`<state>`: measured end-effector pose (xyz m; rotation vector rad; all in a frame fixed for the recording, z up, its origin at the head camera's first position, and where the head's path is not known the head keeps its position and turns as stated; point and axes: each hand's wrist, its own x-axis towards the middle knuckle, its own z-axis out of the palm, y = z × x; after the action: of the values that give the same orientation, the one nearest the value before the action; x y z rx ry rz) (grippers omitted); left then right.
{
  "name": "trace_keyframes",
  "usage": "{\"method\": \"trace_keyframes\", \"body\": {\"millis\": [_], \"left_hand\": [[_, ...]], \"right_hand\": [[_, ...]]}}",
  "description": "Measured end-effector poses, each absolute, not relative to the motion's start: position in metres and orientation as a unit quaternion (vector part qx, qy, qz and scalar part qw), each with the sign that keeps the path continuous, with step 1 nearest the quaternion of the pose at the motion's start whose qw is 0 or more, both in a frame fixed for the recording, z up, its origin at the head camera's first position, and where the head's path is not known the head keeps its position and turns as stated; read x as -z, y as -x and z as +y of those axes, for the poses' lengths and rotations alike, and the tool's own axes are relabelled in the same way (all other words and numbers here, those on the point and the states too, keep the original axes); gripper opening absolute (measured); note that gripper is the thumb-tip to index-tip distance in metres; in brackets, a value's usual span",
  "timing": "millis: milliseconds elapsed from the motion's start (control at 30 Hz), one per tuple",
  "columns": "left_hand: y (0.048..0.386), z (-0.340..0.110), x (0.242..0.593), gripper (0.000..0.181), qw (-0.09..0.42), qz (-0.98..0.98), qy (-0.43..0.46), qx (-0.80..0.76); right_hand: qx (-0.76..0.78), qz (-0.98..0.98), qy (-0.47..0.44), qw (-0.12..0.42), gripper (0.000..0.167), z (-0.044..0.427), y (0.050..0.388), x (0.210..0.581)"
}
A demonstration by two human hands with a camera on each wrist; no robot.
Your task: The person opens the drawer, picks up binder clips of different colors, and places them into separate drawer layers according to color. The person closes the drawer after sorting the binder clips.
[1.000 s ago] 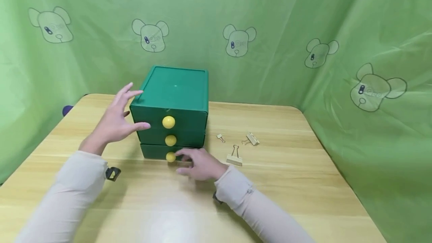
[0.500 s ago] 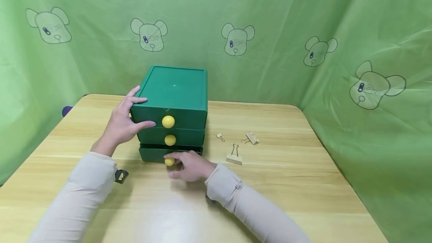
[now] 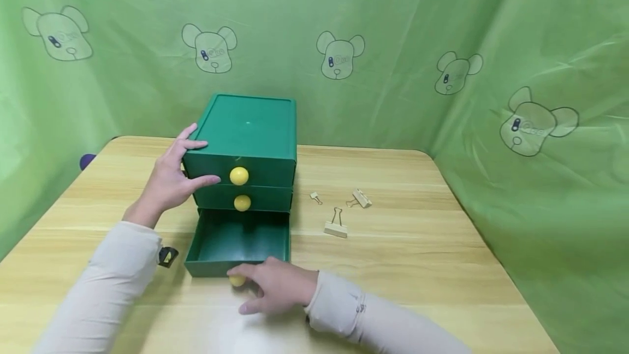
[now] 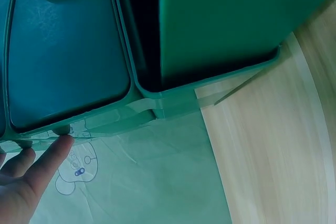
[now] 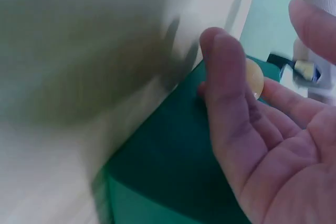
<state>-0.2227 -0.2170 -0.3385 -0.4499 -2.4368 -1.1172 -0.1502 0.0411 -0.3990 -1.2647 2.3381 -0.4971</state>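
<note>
A green three-drawer box stands on the table, its bottom drawer pulled out and its inside bare. My left hand rests on the box's left front corner. Its fingers are spread along the upper left edge and the thumb lies across the front of the top drawer. In the left wrist view, fingertips touch the box's side. My right hand has fingers hooked round the bottom drawer's yellow knob, its thumb apart from it. The right wrist view shows the knob among the fingers.
To the right of the box lie a small binder clip, a larger binder clip and the largest binder clip. The upper drawers are closed, each with a yellow knob. A green curtain hangs round the wooden table.
The bottom drawer has slid out toward me, with my right hand on its knob. My left hand has come down onto the box's left corner.
</note>
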Motion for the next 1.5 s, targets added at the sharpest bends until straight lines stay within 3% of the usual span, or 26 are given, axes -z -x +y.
{"method": "trace_keyframes", "body": {"millis": [633,767,967,1100,1200,1500], "left_hand": [[0.221,-0.217,0.339,0.066,0.210,-0.875,0.162,0.404],[0.219,-0.218,0.339,0.067,0.205,-0.877,0.155,0.406],[0.219,-0.217,0.338,0.067,0.200,-0.878,0.151,0.407],[0.221,-0.216,0.338,0.067,0.198,-0.878,0.149,0.409],[0.221,-0.217,0.338,0.067,0.198,-0.878,0.148,0.409],[0.221,-0.216,0.340,0.067,0.200,-0.876,0.153,0.412]], "right_hand": [[0.175,0.825,0.496,0.209,0.060,0.048,0.129,0.387],[0.238,0.815,0.506,0.153,0.039,0.056,0.134,0.377],[0.338,0.825,0.452,0.032,0.014,0.082,0.156,0.369],[0.303,0.857,0.408,-0.083,0.015,0.106,0.181,0.374],[0.251,0.888,0.363,-0.130,0.025,0.125,0.200,0.384],[0.151,0.953,0.258,-0.050,0.044,0.161,0.234,0.415]]}}
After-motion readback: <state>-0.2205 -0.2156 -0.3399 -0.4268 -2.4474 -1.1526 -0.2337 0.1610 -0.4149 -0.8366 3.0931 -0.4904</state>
